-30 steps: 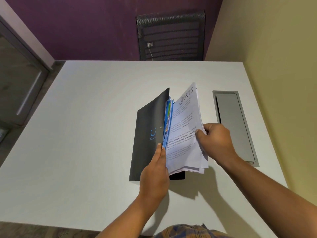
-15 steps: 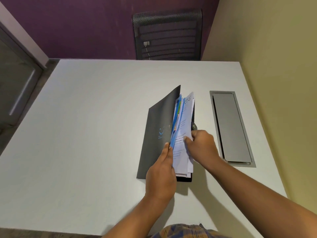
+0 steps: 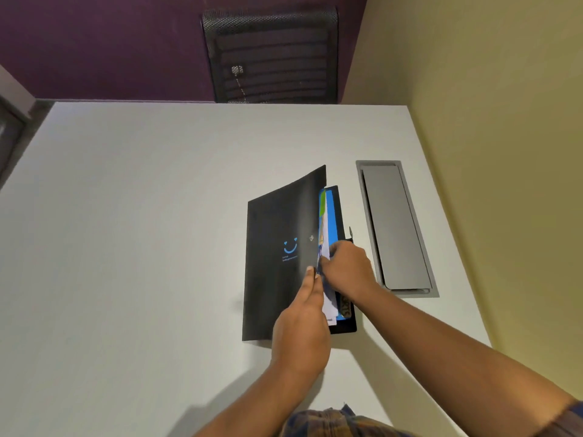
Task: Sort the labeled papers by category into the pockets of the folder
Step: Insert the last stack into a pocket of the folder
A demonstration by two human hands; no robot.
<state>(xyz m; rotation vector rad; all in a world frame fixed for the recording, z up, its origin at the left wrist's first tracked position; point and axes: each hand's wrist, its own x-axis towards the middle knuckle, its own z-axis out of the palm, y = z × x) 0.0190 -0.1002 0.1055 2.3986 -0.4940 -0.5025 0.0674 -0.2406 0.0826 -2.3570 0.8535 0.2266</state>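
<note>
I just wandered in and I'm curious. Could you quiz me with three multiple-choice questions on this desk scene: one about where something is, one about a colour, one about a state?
1. Where does the grey hatch lie relative to the folder?
A) to its left
B) on top of it
C) to its right

2. What colour is the smile logo on the folder?
A) blue
B) red
C) yellow

3. How is the folder?
A) shut flat
B) partly open, with papers inside
C) spread fully flat

Answers:
1 C: the hatch is set into the table just off the folder's right edge.
2 A: the smile shows blue on the black front.
3 B: the folder's front is lifted and papers show beneath it.
</note>
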